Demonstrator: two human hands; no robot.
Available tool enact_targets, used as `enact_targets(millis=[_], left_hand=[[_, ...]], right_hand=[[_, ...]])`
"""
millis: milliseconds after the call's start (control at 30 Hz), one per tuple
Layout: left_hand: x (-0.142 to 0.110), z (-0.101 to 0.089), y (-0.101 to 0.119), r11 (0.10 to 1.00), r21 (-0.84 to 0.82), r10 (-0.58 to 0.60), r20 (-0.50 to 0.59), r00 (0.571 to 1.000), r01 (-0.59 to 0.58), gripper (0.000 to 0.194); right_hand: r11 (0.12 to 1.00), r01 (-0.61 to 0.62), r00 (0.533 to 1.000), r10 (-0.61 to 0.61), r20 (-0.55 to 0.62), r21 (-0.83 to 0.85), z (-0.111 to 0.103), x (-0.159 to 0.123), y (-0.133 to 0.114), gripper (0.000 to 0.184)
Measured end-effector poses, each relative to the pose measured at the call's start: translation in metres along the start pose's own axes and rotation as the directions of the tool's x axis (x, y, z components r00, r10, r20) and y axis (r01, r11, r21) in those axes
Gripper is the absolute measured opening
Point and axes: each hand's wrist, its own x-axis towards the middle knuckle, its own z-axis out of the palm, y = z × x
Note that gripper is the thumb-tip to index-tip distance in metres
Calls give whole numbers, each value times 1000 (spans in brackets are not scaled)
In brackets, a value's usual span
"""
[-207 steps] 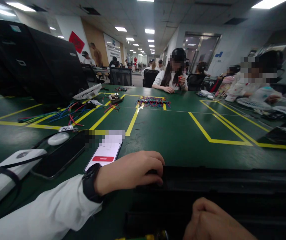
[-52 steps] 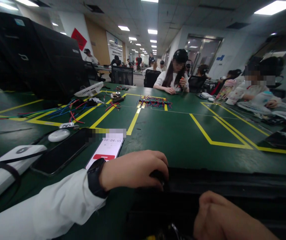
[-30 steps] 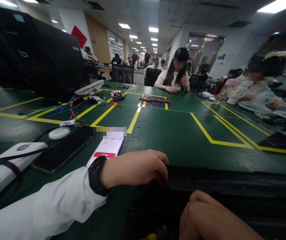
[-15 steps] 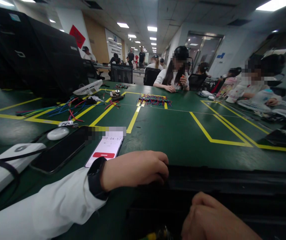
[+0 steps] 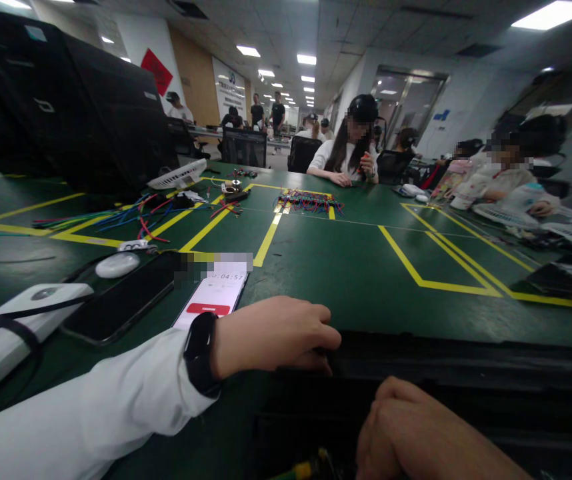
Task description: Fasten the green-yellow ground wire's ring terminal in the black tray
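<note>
Both hands at a black tray, near edge of the green surface.

My right hand [image 5: 416,433], at 5 o'clock, is clenched low over the black tray [image 5: 466,373]; what its grip encloses I cannot tell. My left hand [image 5: 276,333], at 7 o'clock, curls its fingers onto the tray's far rim, grip clenched on it. Beyond the wrist, at 10 o'clock, lies a lit phone [image 5: 213,293], beside a dark phone [image 5: 121,307]. Colored wires [image 5: 309,200] lie far off at 12 o'clock.

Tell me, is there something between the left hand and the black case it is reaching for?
Nothing visible: the left hand already rests its fingers on the black case at its near-left edge.
</note>
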Motion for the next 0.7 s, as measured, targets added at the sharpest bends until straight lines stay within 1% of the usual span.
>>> enact_targets(millis=[67, 167, 267, 333, 367, 400, 433, 533, 633, 700], left_hand=[[3, -2, 4, 996, 86, 15, 24, 1000, -17, 14], [6, -6, 9, 984, 165, 53, 70, 996, -64, 11], [7, -9, 12, 974, 206, 77, 111, 991, -99, 9], [7, -11, 13, 969, 221, 84, 130, 988, -112, 7], [6, -12, 14, 967, 227, 88, 137, 987, -118, 6], [6, -13, 14, 965, 232, 91, 142, 986, -123, 5], [6, -13, 15, 963, 236, 94, 147, 985, -127, 4], [6, -15, 15, 960, 245, 102, 154, 983, -138, 6], [6, -15, 14, 959, 242, 115, 152, 982, -150, 9], [7, -15, 13, 958, 239, 122, 153, 981, -157, 10]], right_hand=[[1000, -6, 1000, 7, 24, -3, 5, 3, 5, 16], [1000, -22, 999, 22, 39, -3, 9, 5, 9, 12], [1000, -28, 998, 28, 48, 6, -1, 5, 3, 9], [1000, -26, 999, 25, 38, 10, -12, 4, -3, 13], [999, -36, 999, 36, -11, 11, -16, 4, -5, 15], [999, -34, 999, 33, 15, 25, -19, 5, -6, 13], [999, 30, 998, -32, 62, 41, -21, 5, -6, 15], [993, 85, 994, -90, 69, 81, -17, 7, 0, 17], [992, 90, 994, -94, 52, 84, -11, 8, 6, 11], [994, 88, 994, -92, 61, 67, -11, 8, 7, 7]])
